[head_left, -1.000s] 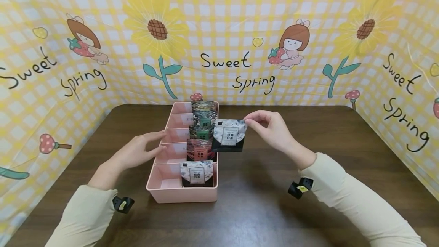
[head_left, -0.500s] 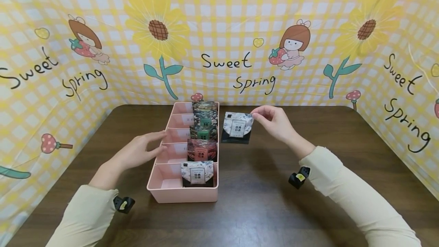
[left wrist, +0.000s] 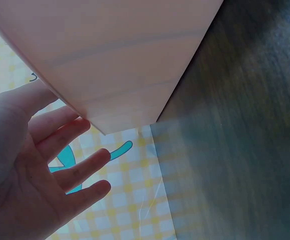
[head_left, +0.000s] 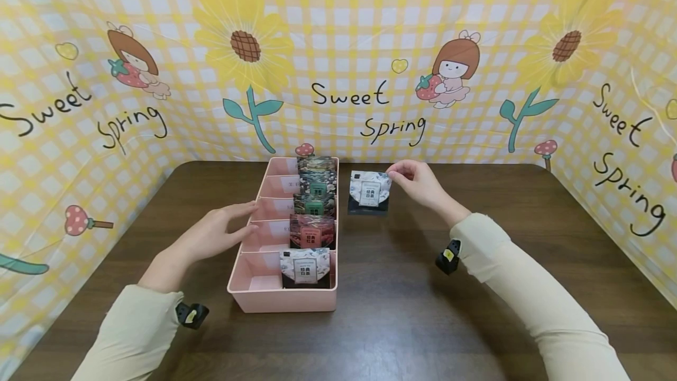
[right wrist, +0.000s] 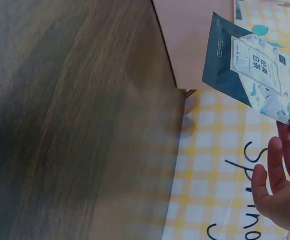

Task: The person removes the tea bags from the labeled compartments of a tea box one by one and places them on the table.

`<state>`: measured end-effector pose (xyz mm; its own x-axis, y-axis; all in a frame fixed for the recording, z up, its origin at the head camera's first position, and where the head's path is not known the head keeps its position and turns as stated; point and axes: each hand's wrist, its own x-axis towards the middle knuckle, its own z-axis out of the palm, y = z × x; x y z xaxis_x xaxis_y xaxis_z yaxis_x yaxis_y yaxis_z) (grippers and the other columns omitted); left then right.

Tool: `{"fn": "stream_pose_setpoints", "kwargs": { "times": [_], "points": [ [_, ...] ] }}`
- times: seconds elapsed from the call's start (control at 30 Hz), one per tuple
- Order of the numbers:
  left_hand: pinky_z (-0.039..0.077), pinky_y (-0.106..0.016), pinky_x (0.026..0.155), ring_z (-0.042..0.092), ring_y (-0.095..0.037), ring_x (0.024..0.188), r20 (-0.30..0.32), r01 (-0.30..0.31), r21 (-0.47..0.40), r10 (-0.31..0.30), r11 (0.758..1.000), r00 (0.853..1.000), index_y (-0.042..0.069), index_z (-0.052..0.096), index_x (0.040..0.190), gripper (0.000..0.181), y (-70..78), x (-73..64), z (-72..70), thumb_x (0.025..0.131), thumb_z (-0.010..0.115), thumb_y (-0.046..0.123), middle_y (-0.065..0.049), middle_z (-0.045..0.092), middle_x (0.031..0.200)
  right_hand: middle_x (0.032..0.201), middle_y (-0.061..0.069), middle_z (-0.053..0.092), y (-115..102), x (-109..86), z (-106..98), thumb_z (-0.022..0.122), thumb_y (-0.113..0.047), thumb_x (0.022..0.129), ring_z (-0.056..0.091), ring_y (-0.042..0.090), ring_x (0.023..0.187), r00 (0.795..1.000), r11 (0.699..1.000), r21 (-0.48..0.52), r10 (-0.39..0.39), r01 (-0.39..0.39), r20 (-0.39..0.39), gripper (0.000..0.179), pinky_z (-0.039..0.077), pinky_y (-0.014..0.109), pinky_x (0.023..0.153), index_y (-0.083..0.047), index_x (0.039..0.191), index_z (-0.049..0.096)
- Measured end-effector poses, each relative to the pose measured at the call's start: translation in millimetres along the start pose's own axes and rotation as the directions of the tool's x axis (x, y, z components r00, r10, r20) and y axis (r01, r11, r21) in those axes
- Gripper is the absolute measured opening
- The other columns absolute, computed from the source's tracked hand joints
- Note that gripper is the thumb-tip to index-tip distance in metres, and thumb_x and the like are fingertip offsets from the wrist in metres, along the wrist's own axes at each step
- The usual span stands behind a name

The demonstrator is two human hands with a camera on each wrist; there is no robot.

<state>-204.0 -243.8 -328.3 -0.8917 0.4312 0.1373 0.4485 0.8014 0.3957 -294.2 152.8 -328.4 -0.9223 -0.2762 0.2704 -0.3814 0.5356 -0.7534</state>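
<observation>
My right hand (head_left: pixel 418 184) pinches a white and black tea sachet (head_left: pixel 369 193) by its upper right corner. The sachet hangs to the right of the pink divided box (head_left: pixel 282 301), its printed face toward me. The right wrist view shows this sachet (right wrist: pixel 250 70) held between thumb and fingertips, with the other fingers loosely bent. On the box's left side, my left hand (head_left: pixel 214 231) rests its fingertips and thumb at the rim. Its fingers (left wrist: pixel 82 170) are spread and relaxed beside the outer wall in the left wrist view.
Inside the box stand a white sachet (head_left: pixel 305 268) in the front compartment, a red sachet (head_left: pixel 312 232) behind it, and green ones (head_left: pixel 315 204) further back. The brown table (head_left: pixel 423 322) ends at a yellow checked cloth backdrop (head_left: pixel 344 46).
My right hand has carried the white tea sachet from overlapping the box's right edge to the right and slightly backward, beside the box. My left hand stays at the rim.
</observation>
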Motion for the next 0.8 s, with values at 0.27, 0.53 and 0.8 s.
{"fn": "stream_pose_setpoints", "kwargs": {
  "times": [0.27,0.53,0.8],
  "points": [
    [0.037,-0.055,0.104,0.045,-0.04,0.128,0.001,-0.004,0.005,0.004,1.0,1.0,-0.003,0.048,0.133,0.049,0.4,0.4,-0.1,0.092,0.058,0.022,-0.022,0.051,0.136,0.096,0.019,0.067,11.2,11.8,7.6,0.056,-0.014,0.093,0.051,0.016,0.075,1.0,0.999,-0.031,0.015,-0.015,-0.002,0.02,0.042,0.024,0.067,0.002,0.099,0.067],
    [0.036,-0.056,0.105,0.043,-0.041,0.129,0.018,0.01,0.003,-0.01,1.0,1.0,-0.002,0.048,0.134,0.051,0.3,0.9,-0.2,0.093,0.058,0.026,-0.022,0.049,0.137,0.095,0.021,0.066,19.5,20.2,9.9,0.055,-0.014,0.094,0.049,0.016,0.073,0.999,0.998,-0.042,0.037,-0.037,0.001,0.021,0.041,0.024,0.065,0.003,0.099,0.066],
    [0.036,-0.056,0.104,0.043,-0.041,0.129,0.024,0.018,-0.002,-0.018,1.0,1.0,-0.001,0.047,0.135,0.051,-0.5,-0.5,-0.1,0.093,0.058,0.026,-0.022,0.049,0.137,0.099,0.023,0.065,29.1,30.7,15.4,0.053,-0.016,0.095,0.049,0.017,0.074,0.997,0.995,-0.069,0.072,-0.069,0.037,0.023,0.04,0.024,0.064,0.003,0.102,0.065]
  ]
}}
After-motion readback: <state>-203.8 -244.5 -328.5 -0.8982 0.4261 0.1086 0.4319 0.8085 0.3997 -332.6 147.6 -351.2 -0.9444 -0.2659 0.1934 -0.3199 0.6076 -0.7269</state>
